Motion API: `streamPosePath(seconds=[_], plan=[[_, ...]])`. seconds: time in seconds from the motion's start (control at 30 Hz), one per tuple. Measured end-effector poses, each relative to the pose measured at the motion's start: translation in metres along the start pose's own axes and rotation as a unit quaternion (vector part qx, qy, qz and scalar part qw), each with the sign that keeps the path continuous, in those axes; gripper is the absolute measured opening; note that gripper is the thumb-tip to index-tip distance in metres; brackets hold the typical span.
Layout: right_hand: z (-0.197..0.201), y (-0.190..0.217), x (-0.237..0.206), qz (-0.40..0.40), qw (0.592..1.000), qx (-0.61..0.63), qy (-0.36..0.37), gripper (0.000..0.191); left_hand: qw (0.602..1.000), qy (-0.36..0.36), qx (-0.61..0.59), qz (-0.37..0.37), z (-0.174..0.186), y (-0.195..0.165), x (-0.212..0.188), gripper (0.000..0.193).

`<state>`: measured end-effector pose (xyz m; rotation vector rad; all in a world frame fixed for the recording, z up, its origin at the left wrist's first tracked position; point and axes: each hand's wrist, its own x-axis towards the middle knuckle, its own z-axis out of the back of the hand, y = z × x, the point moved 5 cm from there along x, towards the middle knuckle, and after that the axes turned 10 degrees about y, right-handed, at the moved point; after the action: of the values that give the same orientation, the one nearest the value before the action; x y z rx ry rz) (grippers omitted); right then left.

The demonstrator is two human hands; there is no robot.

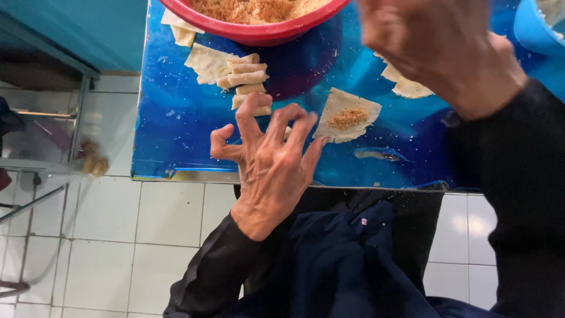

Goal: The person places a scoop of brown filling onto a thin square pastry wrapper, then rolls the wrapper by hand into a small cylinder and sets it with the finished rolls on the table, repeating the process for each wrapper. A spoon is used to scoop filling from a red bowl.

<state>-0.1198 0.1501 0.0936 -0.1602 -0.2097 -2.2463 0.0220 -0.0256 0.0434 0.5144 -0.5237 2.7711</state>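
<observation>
Head view gives us one open wrapper (pixel 347 116) with one mound of crumb filling (pixel 348 118), lying on the blue surface (pixel 176 129) just beside our left hand (pixel 268 159). About four rolled pieces (pixel 247 79) are stacked near one red bowl (pixel 259 32). Our left fingers (pixel 253 115) are splayed and clawed, holding nothing. Our right hand (pixel 441 53) is raised and blurred; we cannot tell its grip.

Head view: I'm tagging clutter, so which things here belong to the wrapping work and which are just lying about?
In the work:
wrapper with filling
rolled pieces
flat wrappers
red bowl of crumbly filling
left hand, open, empty
right hand, blurred

Lying about:
blue bowl
metal rack
dark cloth
</observation>
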Motion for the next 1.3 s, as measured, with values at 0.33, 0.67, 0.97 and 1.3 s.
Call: streamPosePath(seconds=[0.33,0.67,0.97,1.3], plan=[[0.012,0.031,-0.050,0.031,0.994,-0.098,-0.022,0.016,1.000,0.013,-0.020,-0.017,-0.001,0.004,0.004,0.024],[-0.029,0.027,-0.083,-0.037,0.993,-0.111,-0.009,0.020,0.999,0.011,-0.023,-0.021,0.000,-0.003,0.007,0.018],[-0.027,0.023,-0.078,-0.056,0.994,0.090,0.021,0.016,0.993,0.031,-0.101,-0.055,-0.001,-0.008,0.012,0.011],[-0.046,0.016,-0.071,0.021,0.992,0.124,0.028,0.021,0.996,0.034,-0.040,-0.079,-0.008,-0.013,0.016,0.011]])
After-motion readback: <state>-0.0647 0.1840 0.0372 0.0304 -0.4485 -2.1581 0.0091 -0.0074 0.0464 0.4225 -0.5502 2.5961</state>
